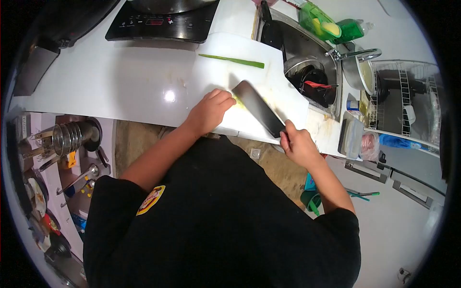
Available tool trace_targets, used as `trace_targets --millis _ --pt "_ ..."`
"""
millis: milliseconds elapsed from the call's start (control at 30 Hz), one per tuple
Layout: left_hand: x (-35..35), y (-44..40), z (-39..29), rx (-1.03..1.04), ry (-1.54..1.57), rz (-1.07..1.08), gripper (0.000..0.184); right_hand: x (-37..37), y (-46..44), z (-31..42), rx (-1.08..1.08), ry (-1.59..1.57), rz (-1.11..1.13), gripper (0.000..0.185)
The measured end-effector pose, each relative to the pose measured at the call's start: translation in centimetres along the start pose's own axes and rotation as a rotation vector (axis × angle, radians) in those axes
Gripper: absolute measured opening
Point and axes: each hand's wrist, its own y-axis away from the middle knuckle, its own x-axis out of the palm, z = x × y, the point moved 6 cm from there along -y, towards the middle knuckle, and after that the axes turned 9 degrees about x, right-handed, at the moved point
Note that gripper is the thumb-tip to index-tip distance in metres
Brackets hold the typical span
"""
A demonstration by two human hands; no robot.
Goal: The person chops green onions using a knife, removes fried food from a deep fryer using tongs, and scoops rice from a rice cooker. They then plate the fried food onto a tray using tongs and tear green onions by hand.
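My right hand [300,146] is wrapped around the handle of a cleaver [257,105]. Its broad dark blade slants up and left over a white cutting board [216,79]. Beside the blade tip, my left hand [211,111] has its fingers curled down on a yellow-green vegetable [238,101], mostly hidden by the fingers and blade. Farther back on the board lies one long green stalk [235,61], apart from both hands.
Back left stands a black induction cooker [161,24] with a pot on it. A steel sink [307,45] holding dark pans is to the right, with a faucet [357,54] and green soap bottle [349,30]. A wire dish rack [406,96] stands far right.
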Motion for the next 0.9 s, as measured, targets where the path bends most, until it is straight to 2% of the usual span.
trace_targets --millis 100,400,700,900 --pt "-0.8 0.4 0.0 0.02 0.01 0.013 0.025 0.0 -0.1 1.2 0.065 -0.063 -0.052 0.018" --pt "-0.6 -0.1 -0.5 0.047 -0.004 -0.045 0.028 0.6 -1.1 1.9 0.004 0.004 0.0 0.017" --pt "-0.3 0.0 -0.5 0.02 0.025 -0.007 0.028 3.6 -6.5 4.1 -0.089 -0.067 -0.131 0.018" --pt "-0.8 0.0 -0.5 0.024 -0.017 -0.052 0.026 3.0 -2.9 2.1 -0.073 -0.035 -0.104 0.017"
